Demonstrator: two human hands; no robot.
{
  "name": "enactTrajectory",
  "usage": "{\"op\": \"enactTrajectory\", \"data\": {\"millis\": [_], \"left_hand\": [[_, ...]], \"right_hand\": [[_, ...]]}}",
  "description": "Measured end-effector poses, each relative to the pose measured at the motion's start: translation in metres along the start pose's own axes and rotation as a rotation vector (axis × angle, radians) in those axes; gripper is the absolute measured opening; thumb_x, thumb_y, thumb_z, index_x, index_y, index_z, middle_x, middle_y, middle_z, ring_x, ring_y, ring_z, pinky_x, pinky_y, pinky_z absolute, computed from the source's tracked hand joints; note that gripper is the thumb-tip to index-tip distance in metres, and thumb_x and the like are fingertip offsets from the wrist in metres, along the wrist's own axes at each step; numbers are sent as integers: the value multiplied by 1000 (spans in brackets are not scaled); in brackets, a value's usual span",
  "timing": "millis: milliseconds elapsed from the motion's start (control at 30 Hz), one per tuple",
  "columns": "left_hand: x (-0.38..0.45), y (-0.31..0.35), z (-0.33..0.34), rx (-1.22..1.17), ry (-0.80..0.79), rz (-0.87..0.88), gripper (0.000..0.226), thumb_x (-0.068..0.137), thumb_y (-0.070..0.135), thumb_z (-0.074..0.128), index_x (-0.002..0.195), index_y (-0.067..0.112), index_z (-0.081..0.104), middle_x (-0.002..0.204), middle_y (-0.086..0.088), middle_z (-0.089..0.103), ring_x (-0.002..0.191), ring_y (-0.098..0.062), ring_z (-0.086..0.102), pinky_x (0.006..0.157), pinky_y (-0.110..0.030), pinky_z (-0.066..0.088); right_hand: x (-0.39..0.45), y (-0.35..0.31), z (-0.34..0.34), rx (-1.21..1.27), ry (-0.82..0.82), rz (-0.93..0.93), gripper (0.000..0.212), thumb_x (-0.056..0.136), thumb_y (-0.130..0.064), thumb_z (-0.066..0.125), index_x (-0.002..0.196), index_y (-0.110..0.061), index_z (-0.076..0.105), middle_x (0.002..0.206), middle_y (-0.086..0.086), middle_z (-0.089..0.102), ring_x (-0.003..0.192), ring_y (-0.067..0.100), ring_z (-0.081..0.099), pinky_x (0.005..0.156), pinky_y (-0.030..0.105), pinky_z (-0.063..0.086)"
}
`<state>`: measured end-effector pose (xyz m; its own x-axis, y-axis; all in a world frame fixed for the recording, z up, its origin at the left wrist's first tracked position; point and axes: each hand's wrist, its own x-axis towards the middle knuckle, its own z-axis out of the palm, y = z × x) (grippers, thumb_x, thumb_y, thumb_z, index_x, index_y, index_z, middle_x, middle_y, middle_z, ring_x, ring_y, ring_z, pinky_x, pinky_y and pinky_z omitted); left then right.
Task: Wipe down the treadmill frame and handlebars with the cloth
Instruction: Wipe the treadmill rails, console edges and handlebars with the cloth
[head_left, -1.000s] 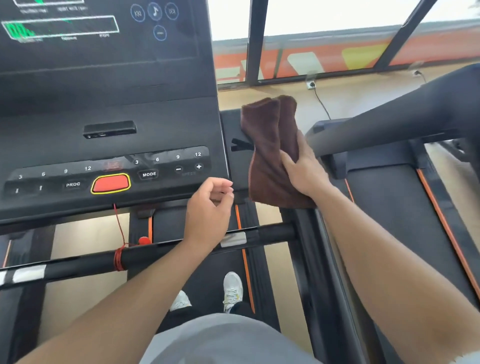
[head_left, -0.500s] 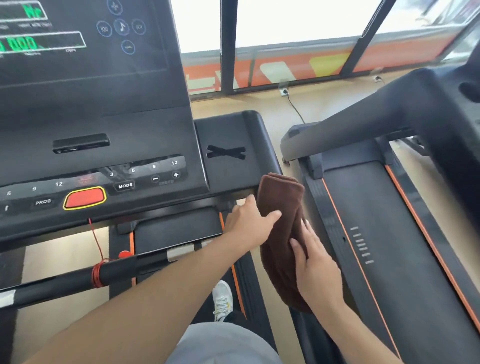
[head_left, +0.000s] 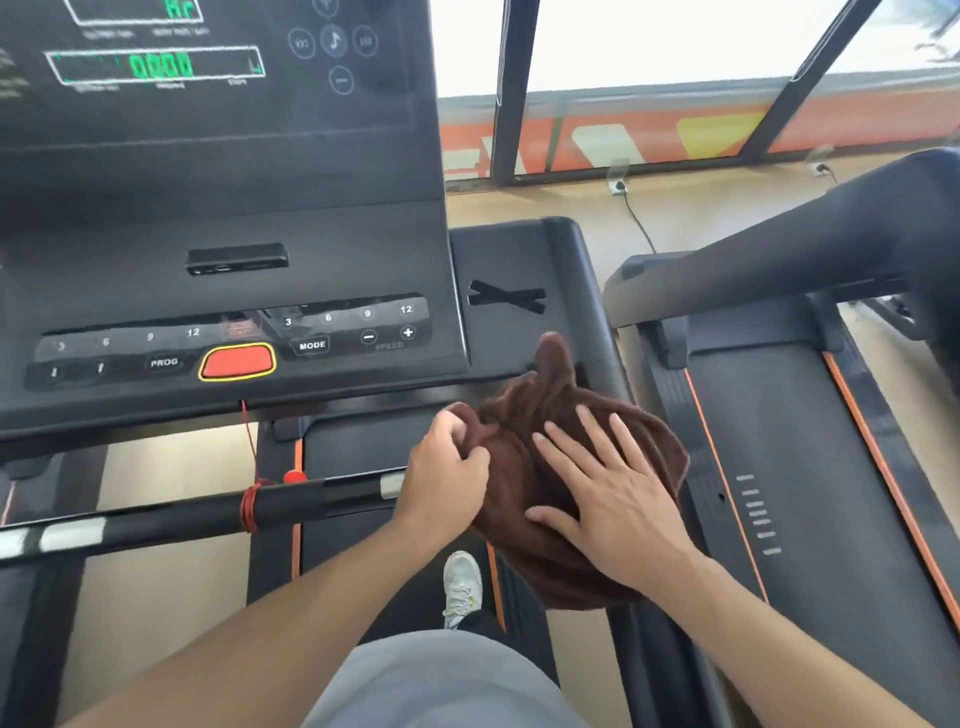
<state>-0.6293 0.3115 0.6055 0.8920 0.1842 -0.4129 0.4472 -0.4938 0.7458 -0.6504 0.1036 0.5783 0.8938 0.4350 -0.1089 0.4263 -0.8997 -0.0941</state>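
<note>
A dark brown cloth (head_left: 524, 457) lies bunched over the right side rail (head_left: 597, 322) of the black treadmill, just below the console's right wing. My left hand (head_left: 447, 467) pinches the cloth's left edge with curled fingers. My right hand (head_left: 608, 483) presses flat on top of the cloth, fingers straight and spread. The front crossbar handlebar (head_left: 182, 512) runs leftward from my left hand, with a red cord wound around it.
The console (head_left: 234, 291) with a red stop button (head_left: 237, 362) and lit display fills the upper left. A second treadmill (head_left: 779, 441) stands close on the right. My white shoe (head_left: 462, 584) is on the belt below. Windows line the far wall.
The cloth came down from in front of the console onto the right rail and spread out. My left hand reached over and took its edge; my right hand flattened on top.
</note>
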Motion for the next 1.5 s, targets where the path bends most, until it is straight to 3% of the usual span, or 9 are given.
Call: {"op": "enactTrajectory", "data": {"millis": [133, 333, 500, 600, 833, 967, 1067, 1200, 1500], "left_hand": [[-5, -29, -20, 57, 83, -28, 15, 92, 16, 62, 89, 16, 48, 78, 6, 58, 75, -18, 56, 63, -34, 38], [-11, -67, -63, -58, 264, -132, 18, 94, 23, 67, 100, 22, 51, 85, 13, 63, 77, 4, 57, 65, -23, 41], [-34, -111, -104, 28, 404, -120, 31, 90, 29, 73, 105, 38, 48, 90, 14, 65, 81, -11, 63, 76, -32, 51], [-40, -134, -131, 126, 472, -38, 21, 92, 19, 69, 110, 27, 60, 103, 11, 64, 93, -16, 62, 85, -36, 53], [-41, -155, -158, 132, 401, 75, 22, 90, 10, 69, 110, 20, 68, 97, 19, 59, 99, -14, 59, 93, -33, 49], [-38, -146, -151, 84, 502, 190, 33, 82, 12, 76, 110, 19, 59, 106, 9, 59, 101, -13, 57, 93, -32, 49], [-28, -129, -136, 254, 326, 363, 49, 77, 16, 73, 123, 16, 57, 124, 3, 59, 118, -18, 54, 108, -36, 41], [-9, -98, -88, 741, -121, 350, 95, 77, 62, 67, 155, 22, 30, 145, 2, 50, 136, -23, 43, 121, -43, 22], [18, -28, 18, 830, -228, 490, 66, 81, 50, 72, 132, 15, 48, 121, -7, 61, 111, -30, 60, 91, -45, 44]], "right_hand": [[34, -12, 0, -16, -151, -111, 93, 86, -89, 25, 156, -28, 36, 149, -4, 54, 140, 22, 49, 122, 47, 26], [79, -58, 7, -72, -211, -66, 83, 75, -98, 23, 119, -35, 55, 106, -9, 70, 97, 18, 69, 81, 36, 48], [101, -129, 14, 18, -167, -242, 82, 81, -92, 33, 121, -24, 56, 111, -4, 68, 103, 21, 68, 85, 38, 49], [126, -203, 23, 76, -188, -306, 82, 83, -86, 45, 126, -17, 52, 118, 1, 67, 109, 24, 67, 86, 38, 48], [140, -226, 24, 12, -259, -349, 91, 64, -88, 64, 119, -18, 47, 105, -2, 65, 94, 26, 70, 64, 39, 44], [138, -206, 17, -55, -304, -304, 51, 83, -54, 68, 115, -22, 44, 102, 0, 69, 89, 31, 71, 64, 38, 41], [125, -167, 8, -69, -349, -201, 39, 86, -49, 63, 111, -24, 47, 101, -2, 69, 88, 30, 70, 66, 37, 40], [98, -98, -7, -130, -367, -107, 32, 86, -43, 61, 112, -27, 49, 101, -5, 70, 87, 26, 69, 70, 36, 45], [66, -10, -24, -257, -273, -170, 35, 84, -45, 67, 108, -23, 55, 100, -6, 69, 96, 19, 69, 105, 33, 41]]}}
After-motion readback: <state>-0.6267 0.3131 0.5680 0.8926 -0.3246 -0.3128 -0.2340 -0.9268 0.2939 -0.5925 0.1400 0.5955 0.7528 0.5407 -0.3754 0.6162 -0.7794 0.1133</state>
